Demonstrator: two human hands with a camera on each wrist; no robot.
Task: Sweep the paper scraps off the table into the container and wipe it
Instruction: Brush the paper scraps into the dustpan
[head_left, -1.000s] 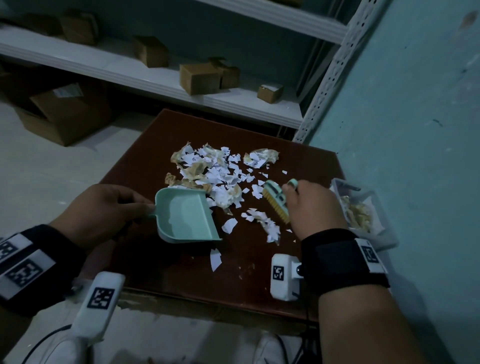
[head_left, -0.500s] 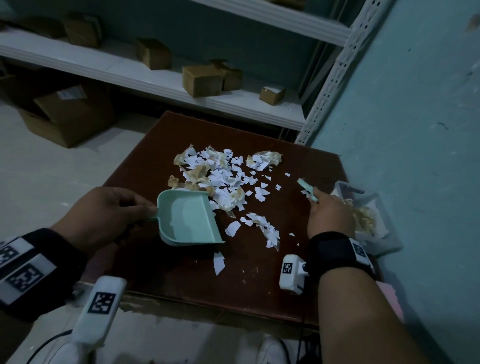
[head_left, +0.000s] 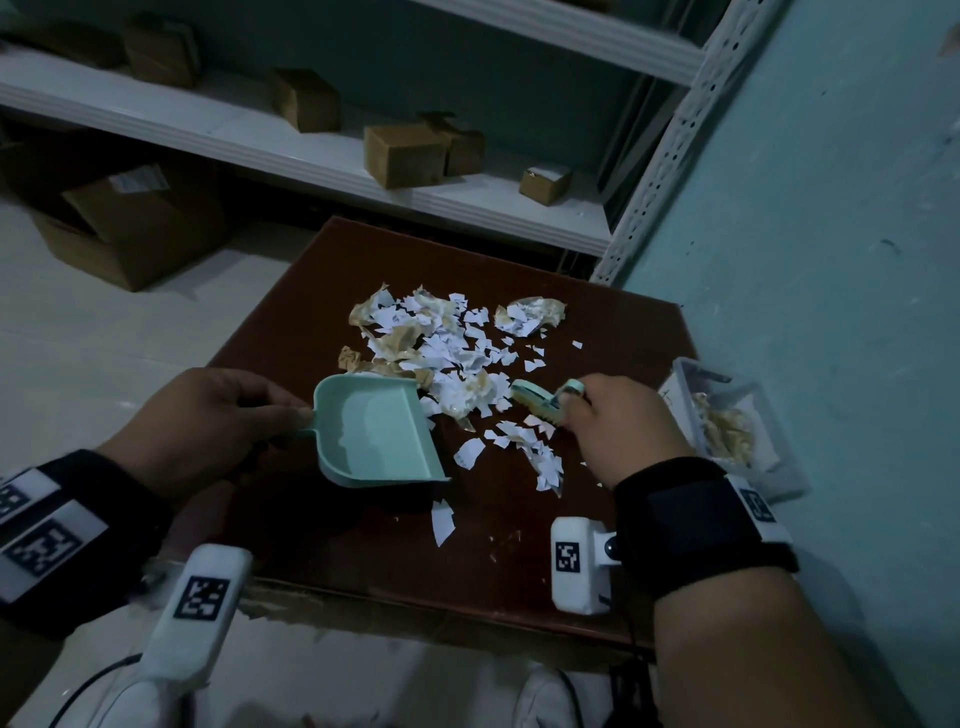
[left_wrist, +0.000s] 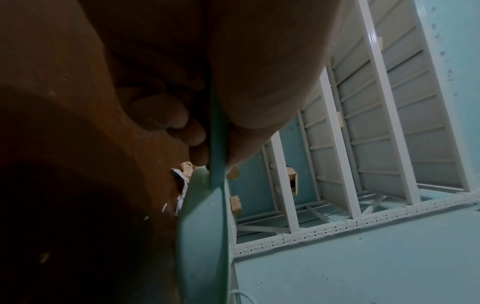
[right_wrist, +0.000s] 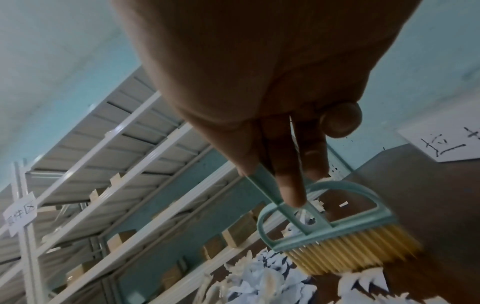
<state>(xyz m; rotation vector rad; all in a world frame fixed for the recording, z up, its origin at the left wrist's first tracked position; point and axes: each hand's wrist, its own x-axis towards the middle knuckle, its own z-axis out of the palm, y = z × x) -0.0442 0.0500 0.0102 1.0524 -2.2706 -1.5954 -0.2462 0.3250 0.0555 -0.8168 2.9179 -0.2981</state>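
Observation:
White and tan paper scraps (head_left: 447, 348) lie heaped on the dark red table (head_left: 363, 545), with a smaller trail (head_left: 540, 457) nearer me. My left hand (head_left: 208, 421) grips the handle of a mint green dustpan (head_left: 374, 431), (left_wrist: 205, 226), whose open mouth faces the heap and touches its near edge. My right hand (head_left: 618, 421) grips the handle of a small mint brush (head_left: 535, 405) with yellow bristles (right_wrist: 355, 251), held just right of the heap, bristles down by the scraps. A clear plastic container (head_left: 737, 431) holding crumpled paper stands at the table's right edge.
A teal wall (head_left: 831, 260) runs close along the table's right side. White metal shelving (head_left: 311, 150) with small cardboard boxes (head_left: 405, 156) stands behind the table. Larger cartons (head_left: 135, 228) sit on the floor at the back left.
My right hand swung out towards the container with the brush, then came back left to the edge of the heap. The dustpan and left hand have barely moved.

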